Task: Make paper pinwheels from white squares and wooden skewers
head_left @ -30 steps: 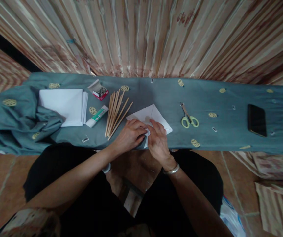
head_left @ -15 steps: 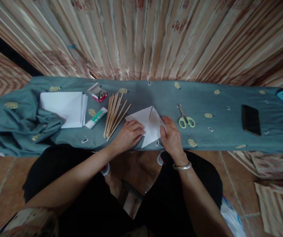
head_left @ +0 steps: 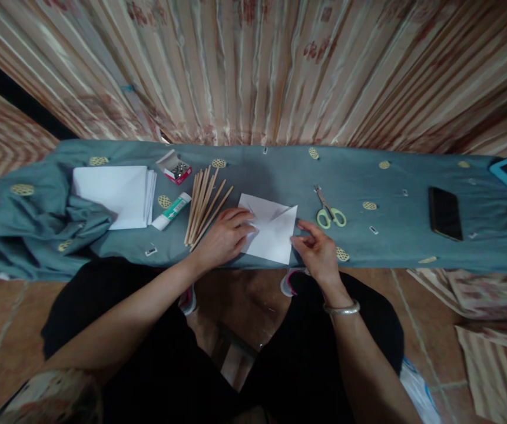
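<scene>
The largest thing is the long, narrow desk (head_left: 359,182), spread with a grey-green cloth printed with yellow motifs; it runs crosswise in front of the person. On its left part, well apart from the work, lies a stack of plain white paper sheets (head_left: 123,197).

The folded square of white paper (head_left: 271,238) lies flat near the desk's front edge, directly between the two hands. Being nearly square it has no clear long axis; its sides run roughly with the desk, slightly turned, and slanting flap lines show at its far corners. The left hand (head_left: 224,235) is nearer: its fingertips rest on the square's left side, though whether they pinch it I cannot tell. The right hand (head_left: 317,250) stands just off the right side, thumb and forefinger parted, gripping nothing visible; whether the thumb tip brushes the paper is unclear.

Beside the left hand lies a loose bundle of thin wooden sticks (head_left: 201,203), and beyond the right hand a pair of scissors with pale green handles (head_left: 325,207).

Half a second ago the square had a corner pointing at the person; now a straight side faces them. The right hand has moved outward from the paper, while the left remains on its side.
</scene>
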The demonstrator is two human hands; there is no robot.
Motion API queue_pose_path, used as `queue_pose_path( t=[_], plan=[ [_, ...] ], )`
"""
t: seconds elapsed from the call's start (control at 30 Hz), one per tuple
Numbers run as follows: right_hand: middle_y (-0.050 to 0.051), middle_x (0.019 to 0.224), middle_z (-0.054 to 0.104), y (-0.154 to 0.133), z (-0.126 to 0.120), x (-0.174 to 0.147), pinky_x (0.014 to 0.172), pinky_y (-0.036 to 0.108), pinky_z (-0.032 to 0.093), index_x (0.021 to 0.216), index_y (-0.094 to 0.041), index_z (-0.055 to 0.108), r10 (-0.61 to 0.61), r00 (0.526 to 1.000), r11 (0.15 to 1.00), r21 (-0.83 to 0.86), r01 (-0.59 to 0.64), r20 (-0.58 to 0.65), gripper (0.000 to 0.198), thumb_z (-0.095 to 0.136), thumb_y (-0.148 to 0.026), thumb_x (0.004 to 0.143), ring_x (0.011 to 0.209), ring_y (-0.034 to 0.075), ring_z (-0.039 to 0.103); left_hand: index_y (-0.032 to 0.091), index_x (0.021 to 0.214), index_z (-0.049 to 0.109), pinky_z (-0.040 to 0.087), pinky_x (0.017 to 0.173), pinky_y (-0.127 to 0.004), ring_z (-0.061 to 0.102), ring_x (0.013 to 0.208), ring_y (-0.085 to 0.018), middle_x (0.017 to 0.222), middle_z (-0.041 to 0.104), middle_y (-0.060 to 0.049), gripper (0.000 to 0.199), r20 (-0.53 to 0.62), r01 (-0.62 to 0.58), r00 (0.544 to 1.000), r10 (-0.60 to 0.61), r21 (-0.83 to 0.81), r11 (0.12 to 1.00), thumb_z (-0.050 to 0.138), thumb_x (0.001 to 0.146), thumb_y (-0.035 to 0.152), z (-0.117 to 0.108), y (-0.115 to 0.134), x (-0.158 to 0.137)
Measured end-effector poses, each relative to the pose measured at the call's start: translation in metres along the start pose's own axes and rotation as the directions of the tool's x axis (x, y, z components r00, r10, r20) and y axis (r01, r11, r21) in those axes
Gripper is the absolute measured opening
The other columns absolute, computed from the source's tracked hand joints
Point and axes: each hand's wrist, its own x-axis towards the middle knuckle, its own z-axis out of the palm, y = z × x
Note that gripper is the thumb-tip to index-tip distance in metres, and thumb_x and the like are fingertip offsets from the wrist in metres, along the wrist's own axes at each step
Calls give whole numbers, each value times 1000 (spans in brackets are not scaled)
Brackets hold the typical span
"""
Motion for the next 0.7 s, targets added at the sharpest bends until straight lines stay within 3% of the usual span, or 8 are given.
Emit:
queue_pose_path(
  t=[0.13, 0.23, 0.37, 0.53, 0.7],
  plan=[
    [4, 77, 71, -5, -2, -5, 64, 35, 54, 115, -17, 64, -60, 997, 994, -92, 56, -41, 40, 62, -33, 78, 63, 19, 65, 19, 106, 65, 42, 99, -45, 50, 119, -27, 121, 61, -11, 22, 20, -55, 998, 55, -26, 998, 59, 88, 31, 2, 18, -5],
    [9, 94, 72, -12, -3, -7, 72, 37, 55, 112, -17, 66, -172, 983, 975, -150, 161, -63, 35, 56, -30, 81, 79, 21, 67, 17, 105, 64, 46, 93, -42, 53, 110, -26, 114, 62, -11, 23, 88, -92, 992, 92, -2, 996, 60, 88, 32, 8, 29, -10],
    [12, 114, 69, -13, -2, -9, 84, 41, 55, 109, -19, 67, -279, 960, 951, -139, 276, -5, 30, 51, -27, 84, 98, 24, 66, 15, 101, 64, 49, 86, -38, 55, 100, -24, 106, 63, -11, 18, 112, -87, 990, 83, 32, 996, 56, 90, 26, 14, 30, -12],
    [11, 111, 71, -8, 1, -9, 95, 46, 50, 106, -20, 69, -319, 946, 939, -121, 323, 53, 29, 51, -23, 84, 106, 25, 65, 15, 98, 65, 50, 83, -35, 56, 96, -21, 100, 64, -9, 19, 84, -77, 994, 74, 35, 996, 51, 93, 27, 15, 29, -10],
    [9, 115, 70, -4, -1, -9, 99, 45, 47, 102, -22, 71, -288, 945, 957, 20, 289, 155, 29, 51, -18, 82, 112, 23, 63, 14, 97, 67, 52, 79, -31, 59, 90, -18, 95, 67, -8, 24, 44, -68, 997, 67, 12, 998, 44, 96, 23, 12, 30, -9]
  ],
)
